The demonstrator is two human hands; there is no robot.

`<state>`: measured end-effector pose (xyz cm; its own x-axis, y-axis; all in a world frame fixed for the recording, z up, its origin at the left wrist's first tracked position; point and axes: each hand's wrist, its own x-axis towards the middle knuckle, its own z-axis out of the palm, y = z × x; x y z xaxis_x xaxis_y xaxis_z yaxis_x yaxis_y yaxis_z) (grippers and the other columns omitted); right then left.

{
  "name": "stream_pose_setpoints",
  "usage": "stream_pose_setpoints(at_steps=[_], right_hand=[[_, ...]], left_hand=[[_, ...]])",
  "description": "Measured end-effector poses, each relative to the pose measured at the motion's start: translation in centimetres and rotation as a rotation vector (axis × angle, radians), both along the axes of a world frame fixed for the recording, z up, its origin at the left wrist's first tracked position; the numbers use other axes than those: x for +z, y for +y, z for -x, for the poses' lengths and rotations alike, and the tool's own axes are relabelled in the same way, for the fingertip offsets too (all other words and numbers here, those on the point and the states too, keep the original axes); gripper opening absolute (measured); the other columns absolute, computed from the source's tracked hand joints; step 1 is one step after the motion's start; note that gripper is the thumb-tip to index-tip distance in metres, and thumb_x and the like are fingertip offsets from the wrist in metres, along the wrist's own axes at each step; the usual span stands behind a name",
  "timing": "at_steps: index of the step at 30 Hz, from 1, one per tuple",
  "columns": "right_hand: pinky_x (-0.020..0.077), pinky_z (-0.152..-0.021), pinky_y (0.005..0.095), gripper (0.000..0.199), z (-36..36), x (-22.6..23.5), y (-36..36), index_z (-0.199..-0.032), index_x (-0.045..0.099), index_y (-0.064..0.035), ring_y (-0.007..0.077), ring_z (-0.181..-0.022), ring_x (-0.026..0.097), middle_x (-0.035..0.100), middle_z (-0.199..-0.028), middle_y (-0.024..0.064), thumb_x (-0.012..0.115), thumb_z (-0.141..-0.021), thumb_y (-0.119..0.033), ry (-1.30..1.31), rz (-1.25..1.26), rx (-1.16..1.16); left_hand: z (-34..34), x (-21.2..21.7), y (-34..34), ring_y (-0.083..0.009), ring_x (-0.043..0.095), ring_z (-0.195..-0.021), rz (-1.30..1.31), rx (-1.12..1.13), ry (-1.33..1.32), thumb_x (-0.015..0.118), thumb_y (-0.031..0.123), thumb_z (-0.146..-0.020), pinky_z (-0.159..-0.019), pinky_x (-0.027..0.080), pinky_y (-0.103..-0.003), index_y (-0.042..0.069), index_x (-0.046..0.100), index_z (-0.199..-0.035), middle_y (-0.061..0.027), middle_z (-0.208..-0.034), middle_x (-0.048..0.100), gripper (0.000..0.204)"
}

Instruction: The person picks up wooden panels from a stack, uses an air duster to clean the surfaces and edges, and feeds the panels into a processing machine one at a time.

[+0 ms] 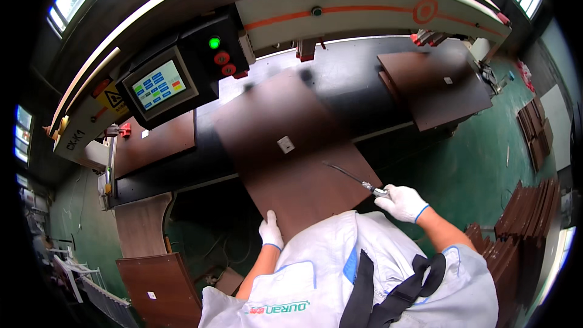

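A large dark brown panel (291,188) lies in front of me, its far part on the machine's black bed and its near end close to my body. A small white label (285,144) sits near its middle. My left hand (271,231), in a white glove, grips the panel's near left edge, with the lower fingers hidden beneath. Also gloved, my right hand (402,202) is closed around a metal air blow gun (368,186). Its thin, dark, bent nozzle points left, over the panel's surface.
Ahead stretches a long machine beam (364,9) with a lit touch screen (159,85) and buttons. More brown panels lie on the bed at right (425,85) and left (158,140). A labelled panel (161,285) stands lower left. Stacked brown boards (522,225) stand at right.
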<state>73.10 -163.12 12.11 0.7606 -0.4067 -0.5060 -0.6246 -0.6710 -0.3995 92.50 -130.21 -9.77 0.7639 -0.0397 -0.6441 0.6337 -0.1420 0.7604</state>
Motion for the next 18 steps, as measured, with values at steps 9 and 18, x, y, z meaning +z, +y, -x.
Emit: stream_pose_setpoints(at_steps=[9,18], right_hand=[[0.0531,-0.07,0.0415,0.033,4.3,-8.3,0.2,-0.096,0.061,-0.002,0.0305,-0.071,0.069,0.068,-0.073,0.013,0.061,-0.094,-0.035,-0.238,-0.034,-0.396],[0.0521,-0.062,0.0365,0.026,3.2,-12.6,0.7,-0.103,0.058,0.0002,0.0215,-0.062,0.065,0.064,-0.068,0.0107,0.059,-0.092,-0.023,-0.315,-0.187,-0.91]], left_hand=[[2.2,3.7,-15.7,-0.0273,0.067,-0.097,0.071,-0.909,-0.482,0.074,0.024,-0.085,-0.088,0.053,-0.039,0.001,0.07,-0.109,-0.0142,-0.111,0.069,0.034],[-15.8,5.1,-18.1,-0.0451,0.022,-0.147,-0.861,-1.359,-1.254,0.066,0.067,-0.078,-0.119,0.013,-0.063,0.006,0.038,-0.152,-0.0224,-0.159,0.03,0.1]])
